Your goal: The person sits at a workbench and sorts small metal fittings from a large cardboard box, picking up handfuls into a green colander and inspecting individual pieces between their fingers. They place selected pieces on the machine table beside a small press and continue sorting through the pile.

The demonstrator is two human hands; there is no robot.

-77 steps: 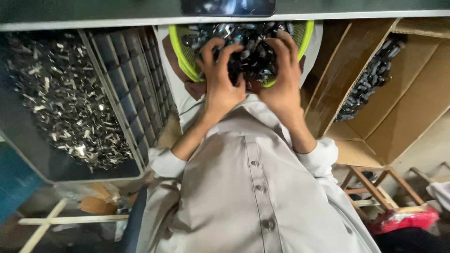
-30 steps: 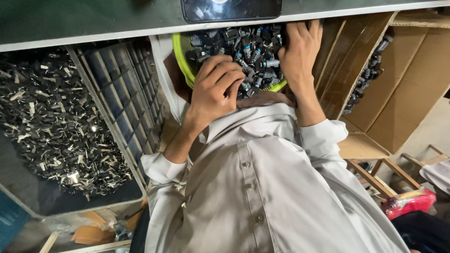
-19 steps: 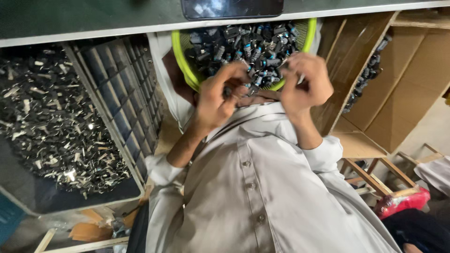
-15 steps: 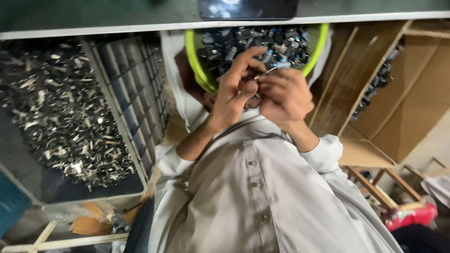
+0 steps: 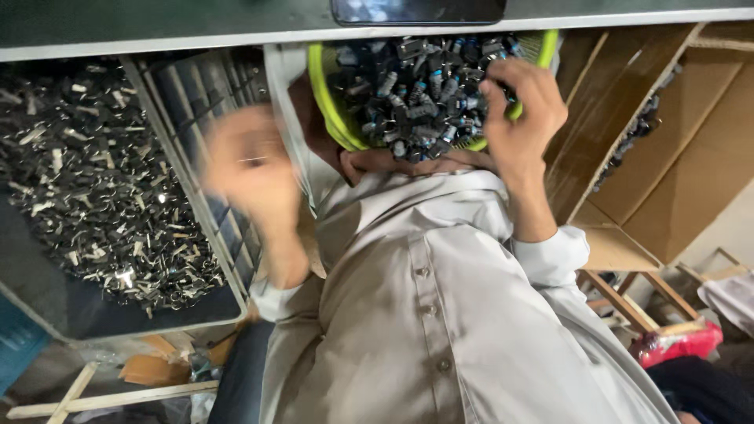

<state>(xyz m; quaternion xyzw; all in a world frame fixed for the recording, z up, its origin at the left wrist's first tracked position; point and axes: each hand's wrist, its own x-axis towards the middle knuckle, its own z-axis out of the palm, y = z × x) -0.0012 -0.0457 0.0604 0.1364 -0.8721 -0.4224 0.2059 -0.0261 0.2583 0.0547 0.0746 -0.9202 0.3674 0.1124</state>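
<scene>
A green round basket (image 5: 326, 102) sits in front of my chest, heaped with small dark and blue-tipped parts (image 5: 416, 86). My right hand (image 5: 522, 106) reaches into the basket at its right rim, fingers curled into the pile of parts. My left hand (image 5: 251, 169) is a blur out to the left, away from the basket, over a dark slatted grid (image 5: 196, 118). A thin dark streak shows at its fingertips; the blur hides whether it holds anything. My pale buttoned shirt (image 5: 440, 314) fills the lower middle.
A dark tray (image 5: 47, 306) full of small shiny metal pieces lies at the left. Brown cardboard boxes (image 5: 683, 157) stand at the right, one holding dark parts (image 5: 644, 126). A wooden frame (image 5: 628, 298), a red packet (image 5: 675, 345) and a blue crate (image 5: 16, 345) lie lower down.
Both hands were together at the basket's front edge. My left hand has swung left toward the grid, and my right hand has gone back up into the basket.
</scene>
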